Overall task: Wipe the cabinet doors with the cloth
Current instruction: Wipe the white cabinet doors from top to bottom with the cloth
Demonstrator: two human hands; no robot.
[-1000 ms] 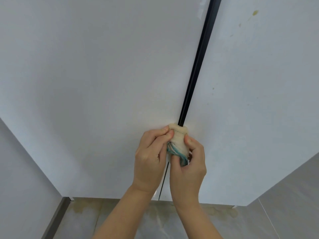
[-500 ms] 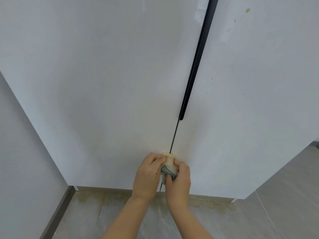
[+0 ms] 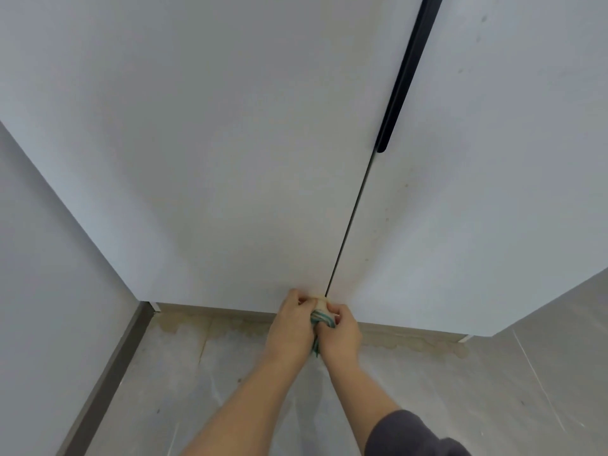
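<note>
Bunched cloth [image 3: 321, 311] pinched between curled fingers of left hand [image 3: 292, 324] and right hand [image 3: 340, 332], pressed at seam bottom between cabinet doors [image 3: 230, 159].

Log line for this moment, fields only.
step: wiping seam | left hand: grips cloth | right hand: grips cloth | place: seam bottom

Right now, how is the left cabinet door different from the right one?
The right door has small yellow-brown specks; the left door looks plainer. The left door ends beside a wall; the right door ends beside floor. Both are white, closed, and meet at the seam where the cloth is held.
</note>
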